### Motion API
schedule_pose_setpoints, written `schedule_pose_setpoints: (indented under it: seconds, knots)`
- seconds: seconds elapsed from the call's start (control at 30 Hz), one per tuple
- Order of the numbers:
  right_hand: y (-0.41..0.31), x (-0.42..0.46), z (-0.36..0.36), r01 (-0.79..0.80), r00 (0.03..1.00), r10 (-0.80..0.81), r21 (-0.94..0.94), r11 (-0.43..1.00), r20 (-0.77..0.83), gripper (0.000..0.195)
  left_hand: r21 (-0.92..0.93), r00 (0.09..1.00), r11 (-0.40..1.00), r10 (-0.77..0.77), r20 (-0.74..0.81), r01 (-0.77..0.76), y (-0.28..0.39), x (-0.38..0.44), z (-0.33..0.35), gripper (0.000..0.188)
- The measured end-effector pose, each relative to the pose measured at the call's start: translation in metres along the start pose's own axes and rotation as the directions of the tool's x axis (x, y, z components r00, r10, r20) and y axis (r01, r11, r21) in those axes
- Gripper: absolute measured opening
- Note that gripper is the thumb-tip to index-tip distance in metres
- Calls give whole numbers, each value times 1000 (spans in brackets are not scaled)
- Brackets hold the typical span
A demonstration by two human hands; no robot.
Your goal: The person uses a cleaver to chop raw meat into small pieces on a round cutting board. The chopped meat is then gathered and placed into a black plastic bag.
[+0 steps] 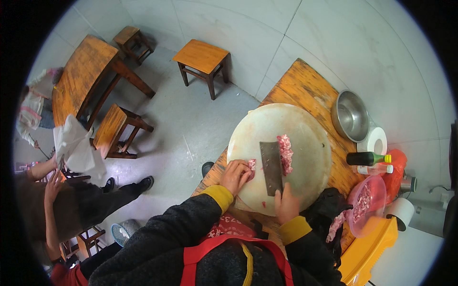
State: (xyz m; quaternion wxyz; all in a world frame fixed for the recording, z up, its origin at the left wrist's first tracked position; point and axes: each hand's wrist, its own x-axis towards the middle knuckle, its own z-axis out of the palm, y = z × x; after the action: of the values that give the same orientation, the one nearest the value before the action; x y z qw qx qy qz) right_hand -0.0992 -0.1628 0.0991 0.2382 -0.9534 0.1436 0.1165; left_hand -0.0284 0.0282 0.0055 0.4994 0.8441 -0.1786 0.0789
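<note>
A large round chopping board (307, 143) lies on a worn wooden table (304, 80). My right hand (288, 203) grips a cleaver (271, 164) by its handle, and the broad dark blade lies over the board with small bits of meat stuck to it. Along the blade's right side runs a row of chopped raw meat (285, 154). At the board's left edge my left hand (234, 176) holds down a small piece of raw meat (252, 166) with its fingertips. One tiny scrap (264, 204) rests near the board's front edge.
Along the wall are a steel bowl (350, 115), a dark bottle (365, 158), a red plastic bag (398, 168) and a pink bowl of meat (363, 205). A meat strip (335, 227) lies on a black bag (322, 205). At left, a person holds a white plastic bag (77, 146).
</note>
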Motion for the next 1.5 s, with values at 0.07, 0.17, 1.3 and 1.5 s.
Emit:
schedule_pose_setpoints:
  seconds: [0.07, 0.17, 1.3, 1.5]
  knots:
    - [-6, -10, 1, -31, 993, 27, 36, 999, 115, 29, -18, 998, 999, -50, 26, 50, 3, 2, 5, 16]
    - [-12, -24, -1, 12, 991, -17, 41, 999, 134, 25, -28, 996, 995, -92, 10, 93, 3, 0, 14, 15]
    - [-35, 34, 7, 133, 986, -130, -25, 991, 102, 38, 97, 999, 994, -43, -1, 43, -6, -11, 24, 14]
    - [-18, -7, 11, -25, 964, 62, -142, 990, 259, 39, 93, 1000, 996, -6, 0, 6, 5, 2, 20, 16]
